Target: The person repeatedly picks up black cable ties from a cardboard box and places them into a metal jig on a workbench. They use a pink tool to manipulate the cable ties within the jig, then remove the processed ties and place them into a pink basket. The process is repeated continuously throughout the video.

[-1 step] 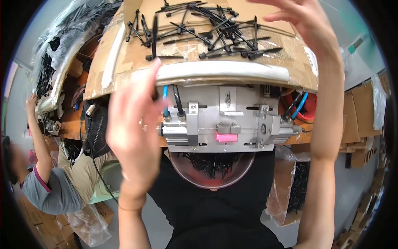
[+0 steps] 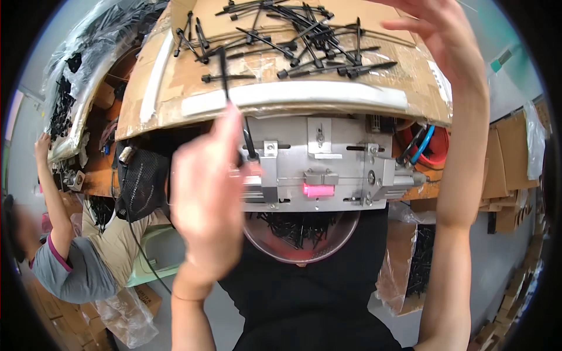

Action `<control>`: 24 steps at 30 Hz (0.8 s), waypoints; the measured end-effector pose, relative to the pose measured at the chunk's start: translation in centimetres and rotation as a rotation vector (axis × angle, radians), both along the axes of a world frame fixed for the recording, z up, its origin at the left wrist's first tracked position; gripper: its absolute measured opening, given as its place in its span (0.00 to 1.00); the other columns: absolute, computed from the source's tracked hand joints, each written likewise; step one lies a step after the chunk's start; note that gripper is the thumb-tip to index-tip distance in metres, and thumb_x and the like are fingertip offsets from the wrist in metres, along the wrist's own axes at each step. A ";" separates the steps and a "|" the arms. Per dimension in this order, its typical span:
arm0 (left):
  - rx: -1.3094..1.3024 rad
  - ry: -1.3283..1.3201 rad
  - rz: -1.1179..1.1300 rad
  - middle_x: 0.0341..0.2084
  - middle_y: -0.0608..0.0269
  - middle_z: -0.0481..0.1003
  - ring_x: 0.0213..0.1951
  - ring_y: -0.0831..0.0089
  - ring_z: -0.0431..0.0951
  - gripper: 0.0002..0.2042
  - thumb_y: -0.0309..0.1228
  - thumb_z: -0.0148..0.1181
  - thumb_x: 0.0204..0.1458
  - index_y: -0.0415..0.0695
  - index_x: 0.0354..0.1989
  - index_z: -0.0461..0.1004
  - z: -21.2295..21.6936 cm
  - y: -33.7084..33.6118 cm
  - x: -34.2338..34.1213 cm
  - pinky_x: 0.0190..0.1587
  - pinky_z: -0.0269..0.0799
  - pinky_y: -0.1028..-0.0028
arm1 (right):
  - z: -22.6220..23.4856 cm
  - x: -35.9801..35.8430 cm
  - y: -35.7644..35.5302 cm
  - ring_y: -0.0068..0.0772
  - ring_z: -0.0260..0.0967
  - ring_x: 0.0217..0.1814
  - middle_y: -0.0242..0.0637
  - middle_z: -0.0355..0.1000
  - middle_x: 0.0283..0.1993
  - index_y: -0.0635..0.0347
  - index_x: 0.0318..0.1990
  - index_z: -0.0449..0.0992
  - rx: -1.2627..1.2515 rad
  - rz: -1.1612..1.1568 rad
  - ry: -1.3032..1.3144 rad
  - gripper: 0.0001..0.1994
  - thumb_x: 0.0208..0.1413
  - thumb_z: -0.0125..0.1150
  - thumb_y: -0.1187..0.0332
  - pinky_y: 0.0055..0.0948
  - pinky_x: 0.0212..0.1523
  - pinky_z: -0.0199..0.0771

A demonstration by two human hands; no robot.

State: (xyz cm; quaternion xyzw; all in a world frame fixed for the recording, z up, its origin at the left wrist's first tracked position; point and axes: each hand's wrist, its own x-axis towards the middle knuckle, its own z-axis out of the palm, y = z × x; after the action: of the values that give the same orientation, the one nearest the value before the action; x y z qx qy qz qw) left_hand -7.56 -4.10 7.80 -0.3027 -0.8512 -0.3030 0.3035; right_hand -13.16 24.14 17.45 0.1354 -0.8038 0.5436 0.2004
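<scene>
My left hand [image 2: 211, 187], smeared by motion, is closed around the lower end of a slim black plastic rod-shaped part [image 2: 223, 76]. The part points up and away from me, over the near edge of the cardboard tray [image 2: 269, 120]. Past the tray's right side my right hand [image 2: 442, 44] hovers, fingers apart, partly cut off by the upper edge; I see nothing in it. Many similar black parts [image 2: 316, 38] lie scattered on the cardboard. Below the tray sits a metal fixture [image 2: 293, 137] with clamp blocks and a pink piece [image 2: 319, 191] at its front middle.
A translucent bowl [image 2: 353, 234] of black parts is under the fixture at my lap. Blue and black hoses [image 2: 422, 146] run at the right by a red container. A box [image 2: 392, 275] of black parts stands on the right floor. A co-worker [image 2: 73, 263] sits at left.
My left hand has shifted right with the black part, now covering the fixture's left end and the blue hose there. My right hand has moved slightly right.
</scene>
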 end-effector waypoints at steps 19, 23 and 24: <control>-0.317 -0.273 -0.224 0.34 0.58 0.65 0.36 0.65 0.68 0.33 0.18 0.57 0.44 0.30 0.65 0.60 -9.3 4.8 7.2 0.45 0.70 0.69 | -11.0 16.2 -1.9 0.37 0.75 0.40 0.48 0.76 0.42 0.68 0.50 0.70 -0.203 -0.145 0.182 0.15 0.56 0.62 0.80 0.24 0.34 0.76; -0.325 -0.301 -0.223 0.34 0.57 0.66 0.36 0.64 0.68 0.34 0.19 0.58 0.44 0.30 0.64 0.60 -9.1 4.4 7.4 0.45 0.70 0.69 | -15.3 18.7 -5.6 0.31 0.75 0.35 0.44 0.77 0.40 0.70 0.50 0.73 0.103 -0.207 0.036 0.22 0.45 0.69 0.85 0.25 0.35 0.77; -0.306 -0.319 -0.228 0.34 0.57 0.66 0.37 0.64 0.69 0.33 0.19 0.59 0.44 0.30 0.64 0.60 -8.7 4.2 7.6 0.45 0.70 0.69 | -15.9 18.9 -6.7 0.31 0.75 0.35 0.43 0.77 0.40 0.71 0.52 0.73 0.144 -0.227 -0.053 0.24 0.43 0.70 0.85 0.26 0.34 0.77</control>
State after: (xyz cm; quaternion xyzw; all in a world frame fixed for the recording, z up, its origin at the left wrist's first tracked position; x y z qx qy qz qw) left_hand 0.06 0.10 -0.88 -0.3879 -0.8845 -0.2466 0.0798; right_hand 5.78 17.48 1.53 0.0429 -0.8558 0.4618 0.2291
